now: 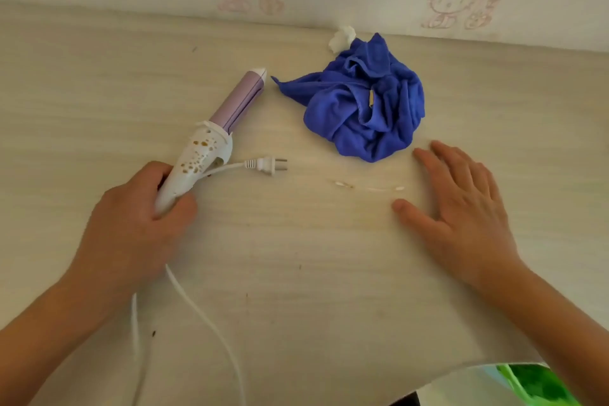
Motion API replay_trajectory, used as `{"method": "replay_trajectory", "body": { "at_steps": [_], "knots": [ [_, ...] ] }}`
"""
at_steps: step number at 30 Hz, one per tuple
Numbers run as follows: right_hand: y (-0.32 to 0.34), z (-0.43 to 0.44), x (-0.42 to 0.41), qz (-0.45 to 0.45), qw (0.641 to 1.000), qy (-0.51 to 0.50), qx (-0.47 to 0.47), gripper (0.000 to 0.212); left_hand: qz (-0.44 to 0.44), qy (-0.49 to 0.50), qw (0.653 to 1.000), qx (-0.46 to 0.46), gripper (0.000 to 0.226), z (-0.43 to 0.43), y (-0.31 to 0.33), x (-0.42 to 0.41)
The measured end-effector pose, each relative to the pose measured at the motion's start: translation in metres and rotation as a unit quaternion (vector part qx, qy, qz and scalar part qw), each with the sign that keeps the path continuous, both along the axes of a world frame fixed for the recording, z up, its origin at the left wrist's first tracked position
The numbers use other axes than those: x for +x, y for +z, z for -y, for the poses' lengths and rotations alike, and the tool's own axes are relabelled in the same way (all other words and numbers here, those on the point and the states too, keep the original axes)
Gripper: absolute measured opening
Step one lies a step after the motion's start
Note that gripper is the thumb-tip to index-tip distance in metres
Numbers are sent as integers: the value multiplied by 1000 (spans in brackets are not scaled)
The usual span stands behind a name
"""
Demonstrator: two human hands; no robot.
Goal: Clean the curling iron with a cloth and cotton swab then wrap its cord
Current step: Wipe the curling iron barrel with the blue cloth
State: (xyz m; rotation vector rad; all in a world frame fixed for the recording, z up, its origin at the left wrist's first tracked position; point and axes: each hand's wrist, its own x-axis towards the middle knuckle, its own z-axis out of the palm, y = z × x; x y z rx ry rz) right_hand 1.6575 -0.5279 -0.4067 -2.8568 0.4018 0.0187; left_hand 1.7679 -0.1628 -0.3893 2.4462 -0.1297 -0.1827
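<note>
My left hand (131,227) is gripping the curling iron (211,138) by its handle, barrel pointing to one o'clock. My right hand (461,208) is resting flat with its fingers spread, the cotton swab (369,187) at its nine o'clock.

Left hand (138,227) grips curling iron (211,142) handle, fingers curled. Right hand (461,204) flat, palm down, fingers spread, well right of curling iron.

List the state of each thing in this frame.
curling iron: handle gripped by left hand, barrel pointing away.
right hand: open, holding nothing.
blue cloth: crumpled on the table, untouched.
cotton swab: lying on the table, untouched.
cord: unwrapped, trailing loose.
plug: unplugged, lying beside the handle.
</note>
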Motion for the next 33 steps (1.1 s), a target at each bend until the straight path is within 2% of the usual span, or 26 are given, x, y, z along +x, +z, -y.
{"method": "replay_trajectory", "body": {
  "at_steps": [3, 6, 10, 21, 25, 28, 33],
  "knots": [
    [-3, -2, 2, 12, 1000, -1, -13, 84, 6, -14, 1000, 2, 9, -7, -7, -3],
    [-10, -2, 1, 32, 999, -9, -11, 84, 63, -15, 998, -24, 21, -5, -11, -4],
    [-9, -5, -2, 58, 998, -30, 26, 69, 109, -27, 994, -17, 13, -1, -15, -7],
    [4, -22, -21, 82, 989, -70, 101, 56, 137, -9, 988, -66, 11, -2, -12, -28],
    [5, -28, -27, 142, 972, -86, 168, 48, 141, -4, 988, -61, 11, 1, -14, -28],
    [6, -46, -23, 208, 953, -48, 213, 39, 134, -5, 987, -87, 9, 4, -18, -21],
    [26, -82, 27, 258, 942, 24, 212, 32, 131, -1, 979, -159, 10, 13, -17, -4]
  ]
}}
